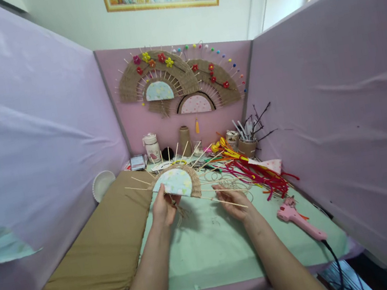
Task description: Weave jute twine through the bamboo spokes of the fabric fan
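Observation:
My left hand (165,206) grips the lower left edge of a half-round woven fan (195,184), thumb on the front of its pale flowered fabric centre (173,182). A band of brown twine weaving borders the fabric, and thin wooden sticks (219,189) radiate from it. Loose twine ends (181,211) hang below the fan beside my left fingers. My right hand (233,201) is at the fan's right side, by the lowest sticks, its fingers curled together; what lies between them is too small to make out. Loose twine (234,180) lies in loops behind that hand.
A pink glue gun (301,221) with a black cord lies at the right. Red and yellow fuzzy stems (258,178) are heaped behind it. Folded brown cloth (102,244) covers the table's left. At the back stand a white jar (152,148), a twine cone (185,141) and a tool pot (248,147). Finished fans (124,87) hang behind.

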